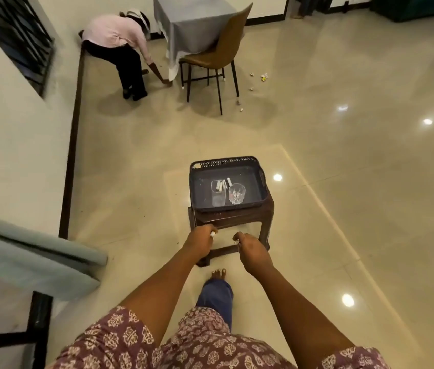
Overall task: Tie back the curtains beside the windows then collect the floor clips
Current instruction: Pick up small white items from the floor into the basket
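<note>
Both my hands are held out over the near edge of a brown stool (237, 219). My left hand (202, 239) is closed around a small white thing, seemingly a clip. My right hand (250, 247) is closed too, with a small pale thing at its fingertips. On the stool sits a dark blue basket tray (259, 182) holding a clear square container (218, 194), a clear glass (236, 193) and a few white clips (221, 185). A pale grey-green curtain (32, 251) hangs at the left by a window.
Small pale scraps (259, 77) lie scattered on the tiled floor near a brown chair (218, 51) and a cloth-covered table (192, 22). Another person (120, 46) bends down by the table at the far left. A barred window (16, 41) is in the left wall.
</note>
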